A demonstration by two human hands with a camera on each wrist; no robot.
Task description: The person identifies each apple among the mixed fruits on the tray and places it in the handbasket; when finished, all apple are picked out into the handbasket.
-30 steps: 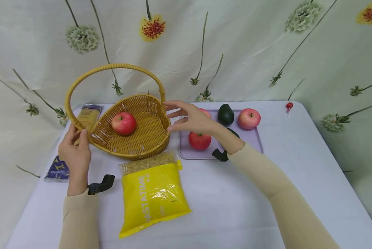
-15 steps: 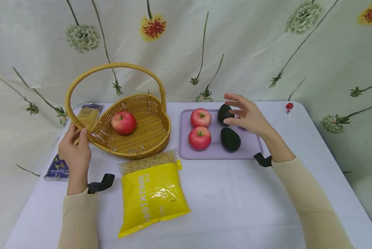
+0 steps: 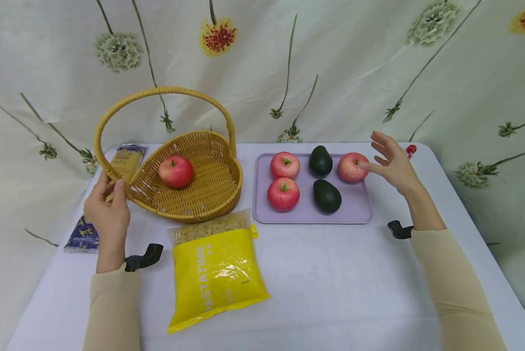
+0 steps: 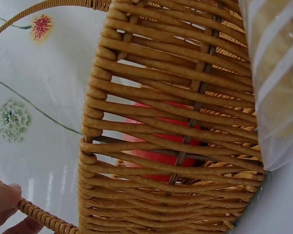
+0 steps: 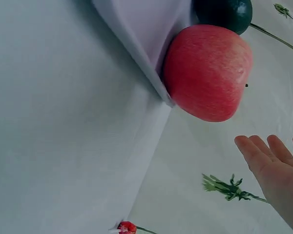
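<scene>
In the head view my left hand (image 3: 109, 212) pinches the lower left end of the wicker basket's handle (image 3: 163, 91). The golden-brown basket (image 3: 203, 207) stands on the table with one red apple (image 3: 176, 171) inside. Through the weave in the left wrist view, the same apple (image 4: 158, 146) shows partly. My right hand (image 3: 396, 165) is raised with fingers spread, beside the pink-red apple (image 3: 350, 168) at the tray's right end. The right wrist view shows this apple (image 5: 207, 73) apart from the fingers (image 5: 263, 156); in the head view the thumb overlaps its edge.
The lilac tray (image 3: 306, 217) also bears two apples (image 3: 283, 194) and two avocados (image 3: 327, 196). A yellow pasta bag (image 3: 218, 278) lies in front of the basket. A blue-and-gold spaghetti pack (image 3: 126, 163) lies behind my left hand. A red lollipop (image 3: 411, 150) is at the back right.
My right hand has moved right, from beside the basket's right side, across the tray to the rightmost apple. My left hand keeps its hold on the handle, and the basket stays put.
</scene>
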